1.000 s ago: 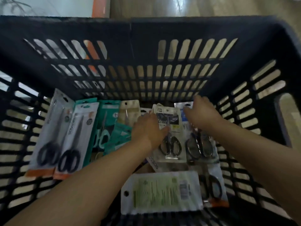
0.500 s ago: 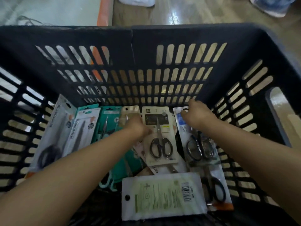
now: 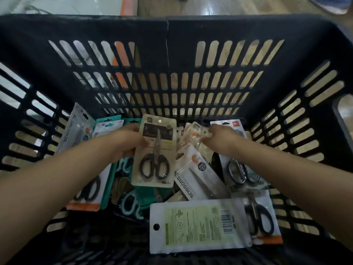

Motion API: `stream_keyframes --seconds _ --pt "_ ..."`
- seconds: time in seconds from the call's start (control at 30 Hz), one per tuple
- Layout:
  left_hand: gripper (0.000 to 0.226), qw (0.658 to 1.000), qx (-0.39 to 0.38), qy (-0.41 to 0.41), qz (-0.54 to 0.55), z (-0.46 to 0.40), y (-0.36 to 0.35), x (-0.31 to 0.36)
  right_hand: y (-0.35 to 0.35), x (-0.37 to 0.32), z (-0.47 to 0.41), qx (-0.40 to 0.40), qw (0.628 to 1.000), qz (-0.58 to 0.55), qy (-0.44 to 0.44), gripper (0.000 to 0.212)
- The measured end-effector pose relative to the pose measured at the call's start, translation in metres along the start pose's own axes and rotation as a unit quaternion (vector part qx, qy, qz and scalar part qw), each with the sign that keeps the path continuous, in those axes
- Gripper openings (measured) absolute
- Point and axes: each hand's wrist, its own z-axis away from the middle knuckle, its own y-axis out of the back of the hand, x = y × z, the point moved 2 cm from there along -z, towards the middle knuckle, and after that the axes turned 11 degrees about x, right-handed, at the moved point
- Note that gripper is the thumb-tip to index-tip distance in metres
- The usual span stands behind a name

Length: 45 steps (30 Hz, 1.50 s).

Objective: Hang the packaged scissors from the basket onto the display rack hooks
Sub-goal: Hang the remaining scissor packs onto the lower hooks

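The likeliest slip from here, as I judge it, is a pack catching on its neighbours as it comes up out of the basket point(image 3: 315, 60): the packs lie overlapped and tilted along the far wall, so a card pulled out at an angle could drag others with it, or slide out of a light pinch and fall back into the pile. A second risk is a bent or torn hang-hole if a card is lifted by one thin edge. The left hand point(image 3: 125, 143) grips the beige scissors pack point(image 3: 155, 153) by its left edge, thumb over the front of the card and fingers behind it, with the pack raised a little above the teal packs point(image 3: 122, 188) beneath, near the middle of the far wall. The right hand point(image 3: 219, 139) has its fingers curled on the top of a small orange-printed pack point(image 3: 196, 131) just beside the beige one, toward the far right corner; how firmly it pinches I cannot tell. A clear blister pack point(image 3: 242, 169) lies under the right wrist, a white pack marked SCISSORS point(image 3: 193, 176) lies between the two hands, and a pack turned back-side up point(image 3: 198, 224) rests against the near wall. No display rack shows here.
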Motion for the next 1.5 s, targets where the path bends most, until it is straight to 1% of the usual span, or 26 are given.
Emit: stream_keyframes --seconds 0.07,0.13,0.2,0.3,0.4,0.47,0.53,0.63,0.73,0.77,0.83,0.87,1.0,1.1,1.2,1.3,1.43,1.5 --pt "0.026 1.0 0.018 0.016 0.014 -0.003 0.006 -0.008 -0.005 -0.004 0.002 -0.013 1.0 -0.014 0.012 0.035" --pt "0.02 0.999 0.034 0.03 0.031 -0.005 0.008 -0.012 -0.013 -0.004 0.004 -0.037 0.999 -0.02 0.026 0.027" --pt "0.018 0.998 0.037 0.032 0.039 -0.007 0.007 -0.015 -0.02 -0.003 0.009 -0.068 0.997 -0.023 0.02 0.023" --pt "0.023 0.998 0.046 0.035 0.039 -0.01 0.006 -0.018 -0.032 0.0 0.009 -0.099 0.994 -0.026 0.04 0.031" --pt "0.031 0.997 0.055 0.04 0.037 -0.012 0.007 -0.019 -0.033 0.004 0.009 -0.128 0.989 -0.063 0.03 0.049" --pt "0.033 0.997 0.057 0.037 0.029 -0.012 0.008 -0.018 -0.03 0.007 0.009 -0.155 0.986 -0.045 0.029 0.054" --pt "0.03 0.998 0.049 0.036 0.034 -0.011 0.008 -0.016 -0.025 0.01 0.008 -0.178 0.983 -0.035 0.028 0.047" --pt "0.019 0.998 0.03 0.026 0.055 -0.006 0.008 -0.011 -0.021 0.013 0.01 -0.194 0.977 -0.087 0.001 0.027" --pt "0.013 0.998 0.021 -0.009 0.054 0.001 0.01 -0.002 -0.015 0.009 0.013 -0.176 0.973 -0.148 -0.012 0.01" --pt "0.014 0.998 0.02 -0.023 0.057 0.005 0.012 0.002 -0.011 0.007 0.014 -0.162 0.974 -0.162 -0.007 0.01" --pt "0.015 0.996 0.027 -0.048 0.069 0.011 0.017 0.011 0.0 0.002 0.016 -0.129 0.972 -0.198 -0.002 0.021" --pt "0.015 0.995 0.031 -0.06 0.076 0.015 0.02 0.015 0.006 -0.001 0.017 -0.116 0.969 -0.218 0.0 0.023" --pt "0.016 0.992 0.05 -0.086 0.074 0.034 0.038 0.026 0.032 -0.007 0.022 -0.059 0.963 -0.264 0.001 0.024" --pt "0.018 0.991 0.05 -0.09 0.08 0.048 0.049 0.022 0.044 -0.009 0.025 -0.037 0.93 -0.364 -0.025 0.025" --pt "0.014 0.99 0.061 -0.071 0.109 0.057 0.054 0.011 0.048 -0.013 0.027 -0.026 0.894 -0.443 -0.06 0.023" --pt "0.018 0.988 0.071 -0.052 0.128 0.059 0.051 0.0 0.041 -0.017 0.026 -0.028 0.885 -0.459 -0.074 0.022" --pt "0.021 0.991 0.07 -0.039 0.103 0.052 0.046 -0.009 0.027 -0.015 0.026 -0.037 0.899 -0.428 -0.09 0.02" --pt "0.021 0.993 0.074 -0.03 0.083 0.048 0.042 -0.013 0.022 -0.013 0.024 -0.042 0.897 -0.428 -0.101 0.017"
